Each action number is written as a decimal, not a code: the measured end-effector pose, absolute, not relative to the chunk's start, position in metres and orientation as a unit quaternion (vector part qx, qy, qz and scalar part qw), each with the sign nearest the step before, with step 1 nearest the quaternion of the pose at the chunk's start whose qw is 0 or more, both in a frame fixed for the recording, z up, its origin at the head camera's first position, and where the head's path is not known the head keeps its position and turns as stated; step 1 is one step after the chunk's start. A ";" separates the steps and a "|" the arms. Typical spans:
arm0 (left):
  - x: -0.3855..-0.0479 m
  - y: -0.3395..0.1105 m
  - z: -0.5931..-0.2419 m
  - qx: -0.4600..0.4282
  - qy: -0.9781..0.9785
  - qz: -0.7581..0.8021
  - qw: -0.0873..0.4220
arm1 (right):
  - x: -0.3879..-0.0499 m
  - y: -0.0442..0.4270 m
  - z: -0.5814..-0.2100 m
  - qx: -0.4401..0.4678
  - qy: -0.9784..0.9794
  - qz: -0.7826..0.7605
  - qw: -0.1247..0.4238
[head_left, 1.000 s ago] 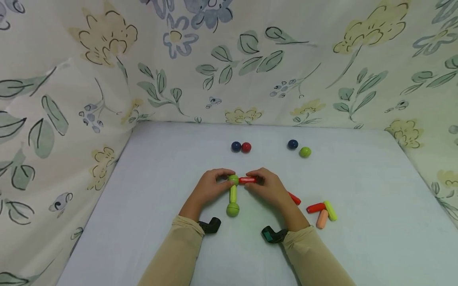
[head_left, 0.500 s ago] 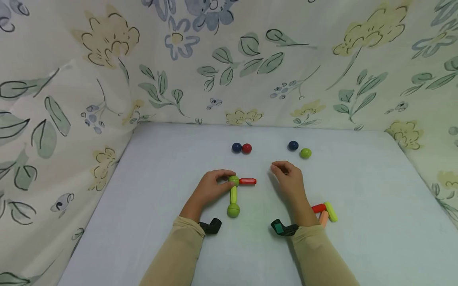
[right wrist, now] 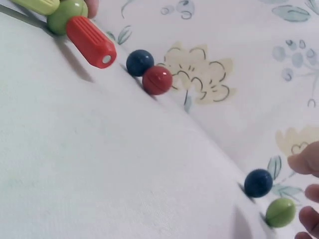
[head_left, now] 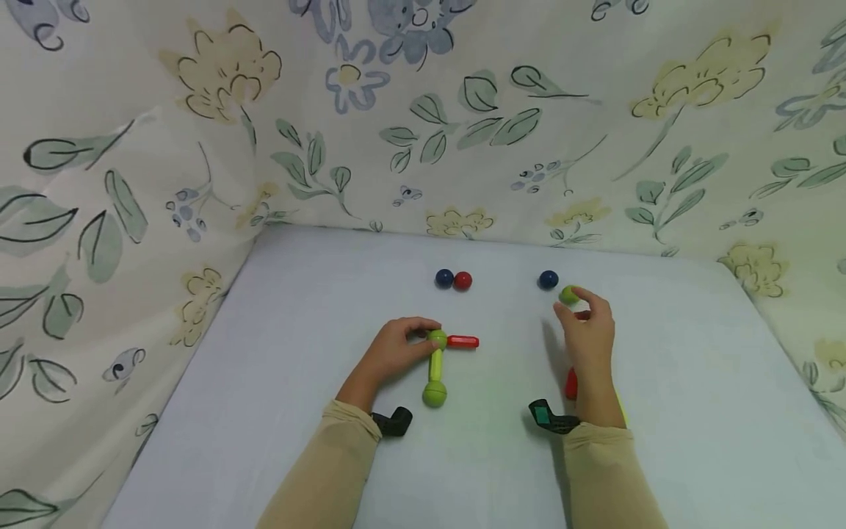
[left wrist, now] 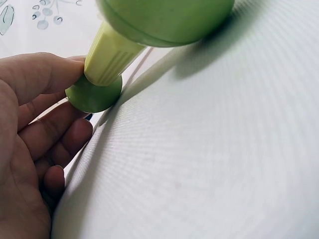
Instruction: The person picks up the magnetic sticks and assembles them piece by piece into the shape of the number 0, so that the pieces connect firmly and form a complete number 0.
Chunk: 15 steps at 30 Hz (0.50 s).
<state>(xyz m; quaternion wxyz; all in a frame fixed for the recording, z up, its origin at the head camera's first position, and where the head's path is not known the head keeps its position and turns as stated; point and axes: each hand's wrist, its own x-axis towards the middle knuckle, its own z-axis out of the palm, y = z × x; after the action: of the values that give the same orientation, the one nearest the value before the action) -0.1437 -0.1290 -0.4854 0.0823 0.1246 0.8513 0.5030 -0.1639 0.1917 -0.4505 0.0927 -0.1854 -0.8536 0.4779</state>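
My left hand (head_left: 396, 349) pinches a green ball (head_left: 437, 337) between thumb and fingers. A yellow-green rod (head_left: 435, 366) joins that ball to a nearer green ball (head_left: 434, 394), which looms large in the left wrist view. From the held ball a red rod (head_left: 463, 342) sticks out to the right; its free end shows in the right wrist view. My right hand (head_left: 591, 338) is at a loose green ball (head_left: 568, 295), thumb and index finger spread. In the right wrist view its fingers (right wrist: 306, 159) hang beside this ball (right wrist: 280, 212); contact is unclear.
A dark blue ball (head_left: 444, 278) and a red ball (head_left: 463, 281) lie together at the back. Another dark blue ball (head_left: 548, 279) is left of the loose green one. My right forearm partly covers a red rod (head_left: 571, 385) and a yellow rod (head_left: 623, 411). Floral cloth (head_left: 463, 184) rises behind the table.
My right hand has let go of the red rod and moved right to the loose green ball. The left hand keeps holding its ball. The head view has shifted slightly.
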 end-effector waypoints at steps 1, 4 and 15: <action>-0.144 -0.128 -0.485 0.126 0.852 0.502 0.083 | -0.164 0.196 -0.451 -0.193 -0.856 0.474 0.073; -0.144 -0.127 -0.487 0.126 0.855 0.497 0.082 | -0.164 0.204 -0.453 -0.196 -0.861 0.470 0.016; -0.145 -0.127 -0.489 0.114 0.859 0.493 0.081 | -0.168 0.204 -0.459 -0.189 -0.871 0.449 0.062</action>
<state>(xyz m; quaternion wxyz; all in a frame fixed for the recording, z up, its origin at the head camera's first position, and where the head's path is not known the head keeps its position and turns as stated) -0.1445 -0.1272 -0.4891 0.0806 0.1143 0.8586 0.4931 -0.1680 0.2038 -0.4592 0.0624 -0.1894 -0.8710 0.4490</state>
